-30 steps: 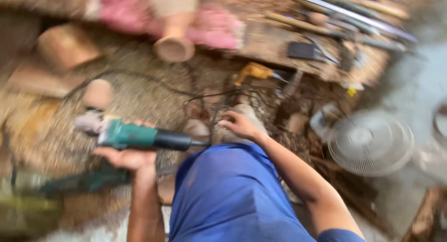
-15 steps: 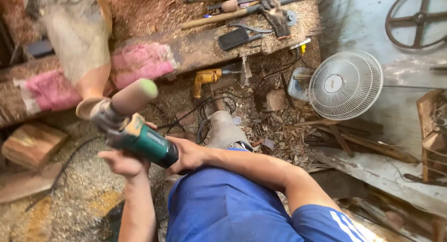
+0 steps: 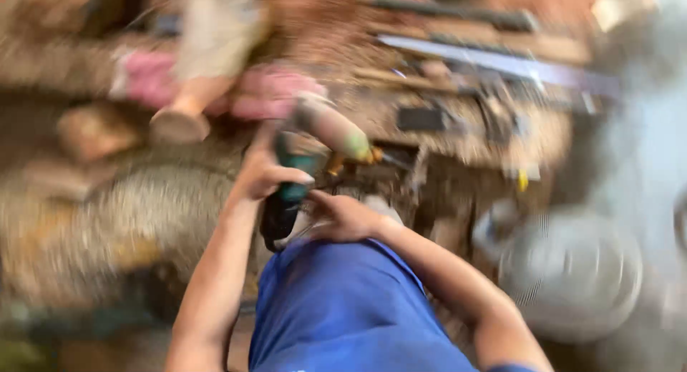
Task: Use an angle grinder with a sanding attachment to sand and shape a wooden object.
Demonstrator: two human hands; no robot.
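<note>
Sawdust covers the blurred workshop floor as a green grinder [image 3: 290, 179] is gripped in the left hand [image 3: 261, 173], its drum [image 3: 330, 129] beyond the fingers; the right hand [image 3: 343, 218] is clenched at its tail.

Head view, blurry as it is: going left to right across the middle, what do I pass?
Sawdust floor → left hand → green power tool → right hand → white fan.

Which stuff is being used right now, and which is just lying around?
In use:
green power tool, gripped by the left hand
right hand, at its lower end

Lying about:
fan
pink cloth
wooden block
</note>
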